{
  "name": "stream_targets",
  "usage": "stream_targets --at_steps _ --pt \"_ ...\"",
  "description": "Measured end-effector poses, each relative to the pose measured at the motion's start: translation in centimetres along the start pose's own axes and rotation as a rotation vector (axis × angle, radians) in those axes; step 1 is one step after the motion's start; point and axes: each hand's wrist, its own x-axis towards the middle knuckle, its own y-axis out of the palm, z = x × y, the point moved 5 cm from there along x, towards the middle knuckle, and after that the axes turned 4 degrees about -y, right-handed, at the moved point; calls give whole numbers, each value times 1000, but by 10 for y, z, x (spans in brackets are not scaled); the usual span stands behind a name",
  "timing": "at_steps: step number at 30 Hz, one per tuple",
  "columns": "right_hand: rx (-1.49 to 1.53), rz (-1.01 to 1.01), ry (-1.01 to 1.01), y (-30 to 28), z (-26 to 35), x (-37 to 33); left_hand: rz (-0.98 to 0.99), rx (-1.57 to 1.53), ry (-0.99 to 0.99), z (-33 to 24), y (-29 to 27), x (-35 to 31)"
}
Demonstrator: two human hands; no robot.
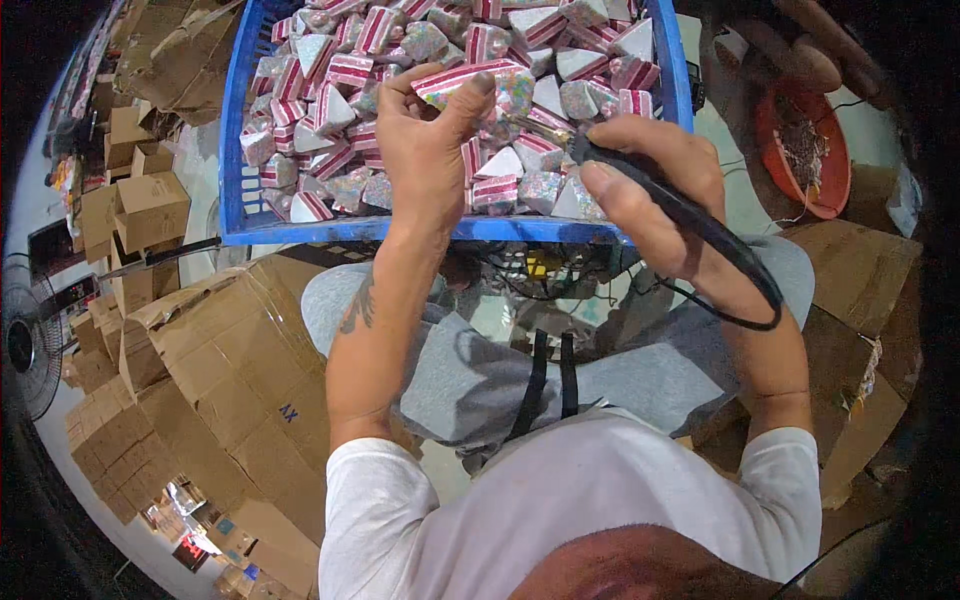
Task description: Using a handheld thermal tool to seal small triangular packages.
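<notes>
My left hand pinches a toy-like cake slice with pink and white stripes and a speckled, multicoloured outer face. It is held above a blue plastic crate heaped with similar slices. My right hand is closed around a black, corded, pen-like tool. Its thin metal tip points left and reaches the lower right side of the slice; whether it touches cannot be made out. The cord loops down beside my right wrist.
Cables hang beneath the crate's near edge, above my knees. A red basin with pale scraps stands at right, near another person's bare limb. Cardboard lies on both sides, with stacked boxes and a fan at left.
</notes>
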Motion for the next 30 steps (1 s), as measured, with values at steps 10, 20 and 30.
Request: stream_targets --at_steps 10,20,30 --pt "58 -78 26 -2 -3 -4 15 -24 -60 8 -6 4" --pt "26 -20 51 1 -6 -3 22 100 53 4 0 1" --pt "58 -187 94 -22 -4 -11 19 -76 -109 1 -14 5"
